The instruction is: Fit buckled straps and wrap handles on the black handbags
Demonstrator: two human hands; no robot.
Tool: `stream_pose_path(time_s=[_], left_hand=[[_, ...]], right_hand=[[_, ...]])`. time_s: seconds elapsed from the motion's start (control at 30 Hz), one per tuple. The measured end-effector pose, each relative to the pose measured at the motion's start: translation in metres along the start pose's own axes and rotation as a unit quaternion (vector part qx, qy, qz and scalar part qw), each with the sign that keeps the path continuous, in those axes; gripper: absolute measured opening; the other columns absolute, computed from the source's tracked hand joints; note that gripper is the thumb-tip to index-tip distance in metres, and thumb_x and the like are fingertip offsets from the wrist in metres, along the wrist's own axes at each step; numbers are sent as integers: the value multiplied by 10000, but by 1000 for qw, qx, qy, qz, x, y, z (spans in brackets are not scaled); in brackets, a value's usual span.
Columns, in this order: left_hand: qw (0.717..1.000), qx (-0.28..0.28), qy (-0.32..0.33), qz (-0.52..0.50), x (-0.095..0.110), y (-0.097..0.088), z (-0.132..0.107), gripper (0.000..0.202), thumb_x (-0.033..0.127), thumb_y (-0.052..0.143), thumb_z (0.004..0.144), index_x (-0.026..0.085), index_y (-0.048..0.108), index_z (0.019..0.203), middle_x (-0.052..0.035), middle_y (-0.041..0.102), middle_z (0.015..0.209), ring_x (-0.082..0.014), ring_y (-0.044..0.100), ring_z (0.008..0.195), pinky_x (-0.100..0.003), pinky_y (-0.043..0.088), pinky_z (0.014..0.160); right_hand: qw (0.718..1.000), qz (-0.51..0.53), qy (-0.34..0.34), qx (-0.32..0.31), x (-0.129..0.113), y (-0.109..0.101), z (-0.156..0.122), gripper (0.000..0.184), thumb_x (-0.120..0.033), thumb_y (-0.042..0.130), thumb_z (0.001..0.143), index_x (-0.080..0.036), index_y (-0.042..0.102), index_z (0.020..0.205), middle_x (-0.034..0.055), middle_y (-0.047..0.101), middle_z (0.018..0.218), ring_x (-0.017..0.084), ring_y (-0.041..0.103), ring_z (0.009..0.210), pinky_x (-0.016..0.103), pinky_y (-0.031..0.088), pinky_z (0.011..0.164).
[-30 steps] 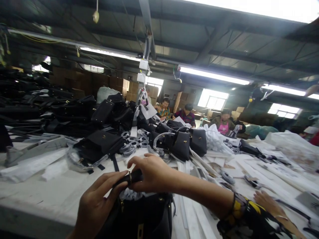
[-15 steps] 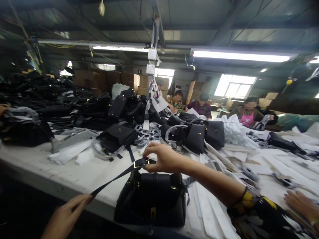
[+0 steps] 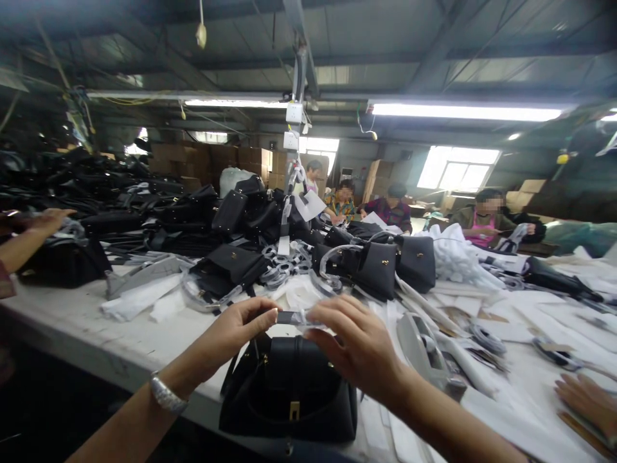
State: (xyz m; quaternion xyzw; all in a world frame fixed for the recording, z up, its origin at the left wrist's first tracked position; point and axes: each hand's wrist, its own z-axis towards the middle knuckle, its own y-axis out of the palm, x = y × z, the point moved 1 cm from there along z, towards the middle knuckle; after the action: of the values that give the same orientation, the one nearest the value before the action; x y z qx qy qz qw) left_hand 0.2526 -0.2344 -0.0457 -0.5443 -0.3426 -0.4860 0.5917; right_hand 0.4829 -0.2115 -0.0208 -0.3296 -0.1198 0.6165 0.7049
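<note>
Below frame centre, the left hand (image 3: 230,335), raised from lower left, and right hand (image 3: 362,341) pinch a black strap (image 3: 286,317)

The location is a factory workshop for handbags, identified by the quantity of similar black handbags (image 3: 322,411) heaped along a long shared table (image 3: 159,334), among white packing strips (image 3: 475,411) and plastic-wrapped pieces. Several workers (image 3: 482,222) are positioned around the work area, with stacked cardboard boxes (image 3: 253,159) located behind. The building is of industrial type: exposed roof beams (image 3: 441,54) span overhead, tube lights (image 3: 463,111) are suspended below them, and socket boxes (image 3: 294,113) are mounted on a post above the work surface.
</note>
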Motion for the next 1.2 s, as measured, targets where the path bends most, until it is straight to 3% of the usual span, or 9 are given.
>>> stream_pose_path(time_s=[0.1, 0.2, 0.3, 0.47, 0.77, 0.87, 1.0, 1.1, 1.2], left_hand=[[996, 8, -36, -81, -7, -4, 1, 325, 453, 662, 853, 185, 673, 1037, -24, 666, 933, -200, 587, 887, -287, 435, 791], [994, -10, -42, -103, -6, -4, 0, 300, 436, 689, 836, 186, 683, 1003, -21, 669, 913, -197, 586, 882, -286, 427, 797], [996, -31, -39, -71, -2, 0, 0, 294, 436, 697, 831, 188, 686, 988, -27, 683, 919, -201, 602, 891, -284, 430, 805], [998, -9, 16, -64, -6, 9, 2, 327, 396, 704, 836, 201, 610, 1082, -23, 691, 906, -197, 636, 890, -290, 460, 804], [990, 2, 75, -121, -12, 19, 0, 490, 335, 724, 835, 217, 552, 1279, -26, 725, 938, -202, 683, 931, -336, 504, 895], [988, 11, 102, -117, -14, 19, -1, 387, 319, 746, 814, 215, 654, 1175, -60, 696, 1156, -230, 645, 1085, -345, 477, 989], [987, 74, 100, -103, -18, 21, 1, 240, 362, 687, 858, 181, 714, 1014, -61, 718, 1016, -224, 661, 983, -326, 518, 902], [982, 112, 126, -79, -18, 24, 4, 200, 365, 694, 847, 173, 731, 890, -66, 685, 1018, -221, 647, 987, -302, 529, 857], [974, 123, 189, 20, -14, 21, 6, 146, 326, 688, 859, 190, 741, 852, -62, 649, 1045, -207, 635, 1008, -288, 514, 874]], right_hand=[[958, 177, 224, 16, -6, 17, -45, 246, -354, 530, 969, -177, 698, 948, 54, 711, 719, 163, 645, 618, 290, 496, 629], [801, 418, 427, 38, -2, 49, -59, 457, -532, 501, 954, -142, 679, 1112, 131, 750, 1005, 220, 721, 839, 357, 558, 779], [707, 531, 441, 155, -2, 65, -42, 478, -543, 592, 904, -121, 698, 1102, 144, 704, 1184, 260, 656, 1102, 416, 479, 1004], [632, 617, 404, 240, -18, 64, -10, 411, -458, 642, 897, -156, 694, 1171, 98, 712, 1186, 252, 621, 1170, 425, 408, 1091], [722, 524, 397, 212, -21, 81, -14, 394, -407, 697, 864, -191, 685, 1192, 80, 708, 1178, 265, 594, 1197, 484, 343, 1137], [732, 520, 388, 208, -19, 83, -16, 381, -411, 666, 885, -180, 667, 1189, 95, 710, 1150, 268, 622, 1150, 480, 405, 1091], [738, 494, 393, 241, -21, 97, -21, 497, -338, 774, 796, -244, 575, 1242, 60, 665, 1224, 246, 601, 1191, 427, 437, 1070], [739, 512, 393, 193, -24, 115, -22, 441, -341, 776, 787, -223, 602, 1174, 61, 681, 1171, 259, 614, 1166, 431, 445, 1053], [779, 484, 374, 137, -23, 127, -18, 293, -391, 679, 864, -161, 665, 1045, 75, 719, 1008, 267, 653, 1040, 416, 465, 994]])
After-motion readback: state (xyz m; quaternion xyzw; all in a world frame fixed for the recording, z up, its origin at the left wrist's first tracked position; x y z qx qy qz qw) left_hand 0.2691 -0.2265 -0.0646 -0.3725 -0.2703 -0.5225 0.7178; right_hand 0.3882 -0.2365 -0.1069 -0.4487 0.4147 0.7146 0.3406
